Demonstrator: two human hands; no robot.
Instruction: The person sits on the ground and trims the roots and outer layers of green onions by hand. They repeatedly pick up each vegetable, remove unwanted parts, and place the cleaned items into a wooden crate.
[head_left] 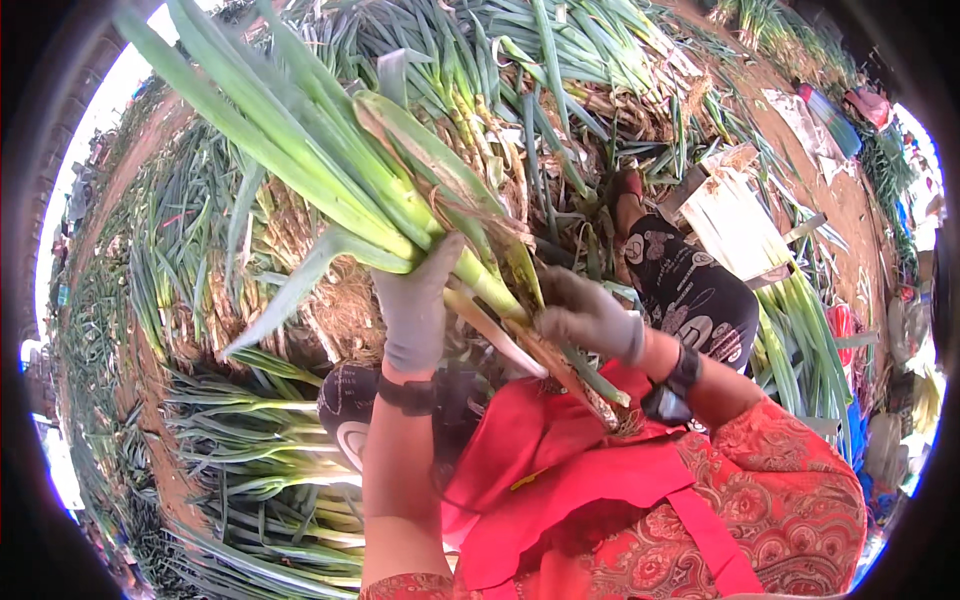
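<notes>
Leek leaves (360, 180) rise nearest us; with left fingers (440, 264) closed round the stalk (488, 286) and right fingers (564, 290) pinching its yellowed outer leaf (521, 270), we'd best peel gently downward.

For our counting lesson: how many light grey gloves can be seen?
2. One glove is on the left hand, holding a leek-like stalk; the other glove is on the right hand, lower on that stalk. More may be hidden.
</notes>
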